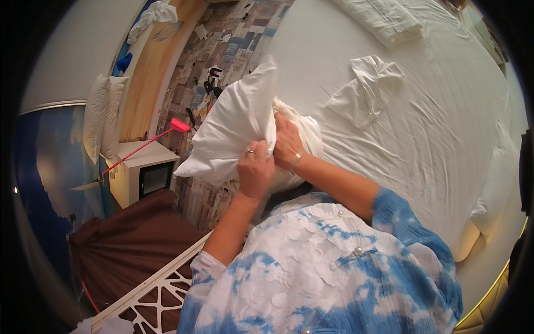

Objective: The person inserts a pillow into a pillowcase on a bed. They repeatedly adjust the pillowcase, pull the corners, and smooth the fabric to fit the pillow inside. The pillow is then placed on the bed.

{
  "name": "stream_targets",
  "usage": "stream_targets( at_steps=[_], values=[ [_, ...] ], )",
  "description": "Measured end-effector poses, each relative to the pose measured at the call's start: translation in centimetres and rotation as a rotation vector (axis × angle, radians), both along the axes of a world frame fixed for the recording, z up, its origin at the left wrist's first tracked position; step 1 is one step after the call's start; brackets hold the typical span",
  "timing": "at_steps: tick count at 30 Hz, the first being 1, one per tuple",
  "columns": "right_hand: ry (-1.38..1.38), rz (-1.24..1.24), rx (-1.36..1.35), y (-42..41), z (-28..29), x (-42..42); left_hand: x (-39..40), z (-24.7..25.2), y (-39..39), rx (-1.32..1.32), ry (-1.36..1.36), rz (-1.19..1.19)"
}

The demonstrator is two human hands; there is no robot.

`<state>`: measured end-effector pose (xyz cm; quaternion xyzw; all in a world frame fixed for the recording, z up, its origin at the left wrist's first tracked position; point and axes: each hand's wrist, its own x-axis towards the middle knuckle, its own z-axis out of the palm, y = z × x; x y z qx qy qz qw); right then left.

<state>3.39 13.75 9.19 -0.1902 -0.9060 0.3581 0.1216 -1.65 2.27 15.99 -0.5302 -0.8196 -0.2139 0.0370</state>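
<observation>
A white pillow (233, 125) in a white cover is held upright in front of my body, at the bed's near left edge. My left hand (256, 167), with a ring on one finger, is closed on its gathered white fabric. Beside it, my right hand (288, 142), with a bracelet at the wrist, reaches into the cover's folds, its fingertips partly hidden by the cloth. Bunched off-white fabric (308, 129) lies just right of this hand. A crumpled white cloth (367, 92) rests on the white bed sheet (434, 137).
Folded white bedding (384, 21) lies at the bed's far side. At left are two pillows (102, 117), a white cabinet (146, 154), a red broom (179, 125) and brown fabric (142, 234). Scattered items lie on the patterned floor (233, 46). A white lattice panel (158, 296) stands near me.
</observation>
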Motion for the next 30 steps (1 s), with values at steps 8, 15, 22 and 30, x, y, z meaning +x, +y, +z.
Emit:
stream_targets(
  at_steps=[8, 15, 22, 30],
  values=[
    [0.262, -0.289, -0.712, 2.6, -9.8, 1.8, -1.1, -2.6, -3.4, -0.143, 0.202, 0.187],
    [-0.524, -0.108, -0.525, -0.7, -12.9, 3.6, 1.2, -2.7, -5.3, -0.154, 0.216, 0.178],
    [-0.532, -0.261, -1.231, -3.7, -13.8, 4.2, 1.0, -2.5, -6.0, -0.272, 0.103, 0.214],
    [-0.138, -0.503, -1.380, -2.5, -8.2, 2.1, -2.8, 2.3, -3.3, -0.102, 0.120, 0.213]
  ],
)
